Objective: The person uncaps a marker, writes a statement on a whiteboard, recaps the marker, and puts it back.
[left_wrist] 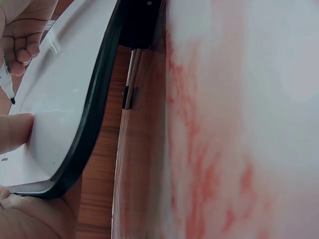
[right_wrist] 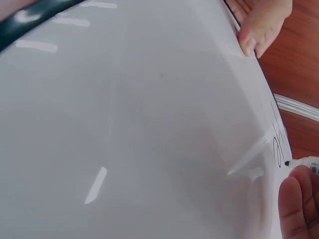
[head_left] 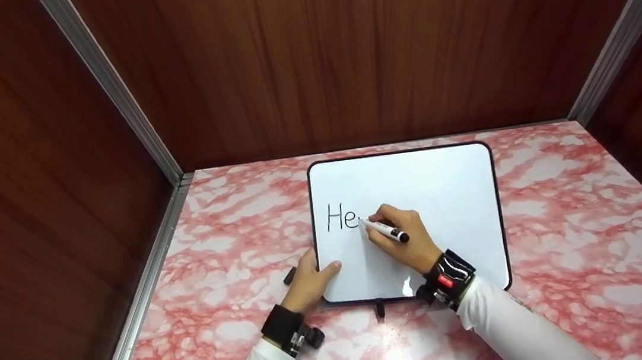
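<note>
wood-grain panels (head_left: 320, 61): reddish brown, dark vertical streaks, slight sheen; they wall in the work area at the back and sides. ribbed metal strips (head_left: 114, 88) run along the corners.

table (head_left: 241, 212): smooth surface, red-and-white marbled pattern, glossy at the near side.

whiteboard (head_left: 416, 182): rounded rectangle, slick white face with reflections, thin black frame. position: middle of the table, before the back panel. a short dark tab (head_left: 380, 308) projects from its near edge.

sleeves (head_left: 514, 315): plain white fabric, a black band (head_left: 281, 325) at each wrist.

right hand (head_left: 404, 234): over the board's face, fingers bent, pinching the marker between thumb and fingers. left hand (head_left: 310, 278): clasps the board's left edge near the lower corner, thumb flat on the face, other fingers at and behind the frame.

marker (head_left: 386, 230): slim white cylinder, black rear end, dark nib just right of the writing; nib contact cannot be told.

letters (head_left: 341, 216): thin black strokes, a capital h and a small e, left part of the face.
</note>
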The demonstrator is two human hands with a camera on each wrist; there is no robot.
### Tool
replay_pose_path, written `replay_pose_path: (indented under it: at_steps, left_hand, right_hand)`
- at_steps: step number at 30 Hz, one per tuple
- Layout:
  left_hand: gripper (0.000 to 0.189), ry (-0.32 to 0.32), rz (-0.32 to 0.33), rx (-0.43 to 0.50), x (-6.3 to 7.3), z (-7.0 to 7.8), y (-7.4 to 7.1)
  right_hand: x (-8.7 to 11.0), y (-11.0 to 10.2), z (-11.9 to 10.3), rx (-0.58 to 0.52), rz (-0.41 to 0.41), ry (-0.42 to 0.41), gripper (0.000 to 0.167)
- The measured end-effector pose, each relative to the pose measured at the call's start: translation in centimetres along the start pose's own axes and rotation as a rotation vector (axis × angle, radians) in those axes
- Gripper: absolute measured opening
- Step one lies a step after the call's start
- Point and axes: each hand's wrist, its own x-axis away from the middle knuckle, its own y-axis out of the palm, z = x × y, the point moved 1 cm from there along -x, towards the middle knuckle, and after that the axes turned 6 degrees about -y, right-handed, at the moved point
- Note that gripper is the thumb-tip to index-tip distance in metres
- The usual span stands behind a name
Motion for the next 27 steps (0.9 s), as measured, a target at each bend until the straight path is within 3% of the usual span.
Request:
replay_pose_path:
  at_steps: [10,27]
  left_hand:
    - [0.036,-0.017,0.025,-0.05,0.1,0.3,0.1]
    - [0.038,-0.027,0.027,-0.061,0.2,0.4,0.1]
  right_hand:
    - [-1.7,-0.5,0.6,0.066,0.069,0.006,0.01]
    - [-1.6,-0.2,0.8,0.091,0.023,0.028,0.009]
